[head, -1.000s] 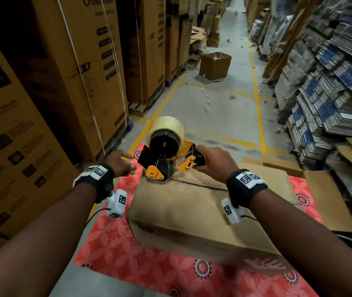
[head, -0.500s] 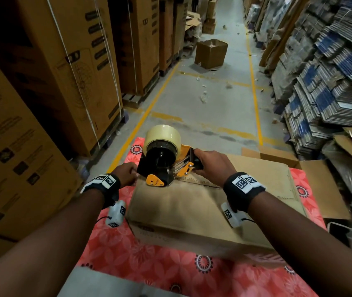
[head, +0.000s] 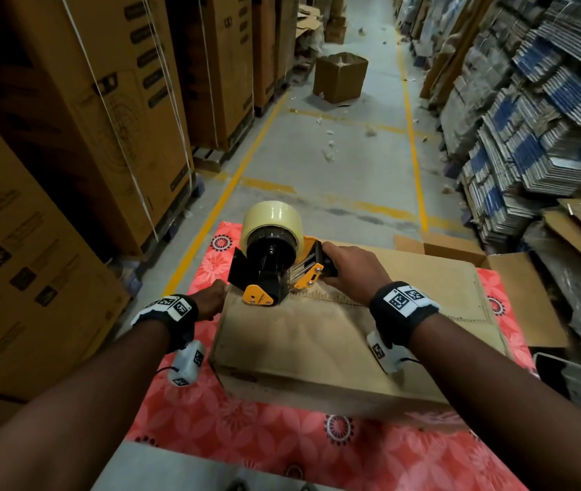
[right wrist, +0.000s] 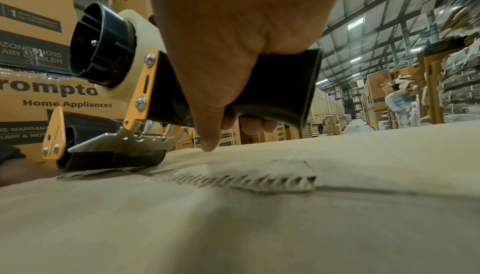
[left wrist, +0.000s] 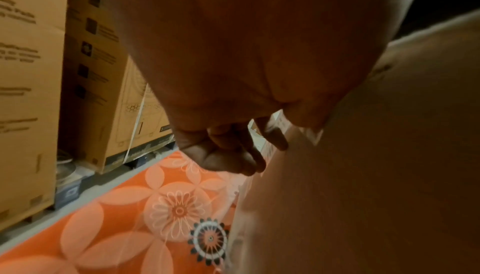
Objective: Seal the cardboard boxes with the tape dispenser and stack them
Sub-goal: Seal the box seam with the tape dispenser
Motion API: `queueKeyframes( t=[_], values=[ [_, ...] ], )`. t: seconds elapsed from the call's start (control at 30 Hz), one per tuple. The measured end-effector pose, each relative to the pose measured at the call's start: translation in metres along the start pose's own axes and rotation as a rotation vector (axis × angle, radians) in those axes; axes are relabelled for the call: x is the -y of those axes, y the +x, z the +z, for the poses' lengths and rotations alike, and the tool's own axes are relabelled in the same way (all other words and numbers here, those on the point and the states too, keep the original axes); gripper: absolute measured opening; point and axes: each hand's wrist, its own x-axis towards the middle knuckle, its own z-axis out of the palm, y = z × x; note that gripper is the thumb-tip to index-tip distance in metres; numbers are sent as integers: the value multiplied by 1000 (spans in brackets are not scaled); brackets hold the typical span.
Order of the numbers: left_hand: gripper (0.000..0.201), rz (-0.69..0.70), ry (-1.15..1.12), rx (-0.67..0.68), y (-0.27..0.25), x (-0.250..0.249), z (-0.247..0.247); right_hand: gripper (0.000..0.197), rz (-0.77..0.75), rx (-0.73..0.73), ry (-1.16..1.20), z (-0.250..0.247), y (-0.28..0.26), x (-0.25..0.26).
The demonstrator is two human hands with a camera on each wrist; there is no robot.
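presently, item one: cardboard box, flaps closed, lay flat on a red flowered mat spread on the warehouse floor; a torn strip of exposed fluting ran along its top seam.

item two: tape dispenser, yellow and black, carrying a roll of pale tape, stood with its roller end on the box top at the left end of the seam, just at the box's left edge.

item three: right hand was wrapped around the dispenser's black handle, fingers curled under it, thumb pointing down toward the cardboard in the right wrist view.

item four: left hand sat at the left edge of the box beside the dispenser's nose; in the left wrist view its fingers were curled against the box side, with what looked like a pale strip near the fingertips; whether it pinched anything could not be told.

item five: surroundings. tall printed cartons on pallets stood to the left, bundles of flattened cartons were stacked to the right, a second open box stood well apart down the aisle, and loose flat cardboard lay just beyond the mat at right.
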Motion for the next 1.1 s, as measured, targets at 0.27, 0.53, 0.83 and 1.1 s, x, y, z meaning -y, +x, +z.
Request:
queueKeyframes(
  t=[0.27, 0.53, 0.83, 1.1],
  values=[
    [35, -50, 328, 67, 13, 29, 2, 35, 4, 48, -33, 4, -4, -2],
    [27, 267, -227, -185, -33, -34, -29, 36, 33, 102, 23, 7, -9, -4],
    [31, 201, -246, 65, -43, -25, 0, 38, 40, 105, 25, 8, -10, -2],
    [64, 124, 164, 119, -45, -21, -24, 37, 46, 107, 55, 7, -12, 0]
  ],
)
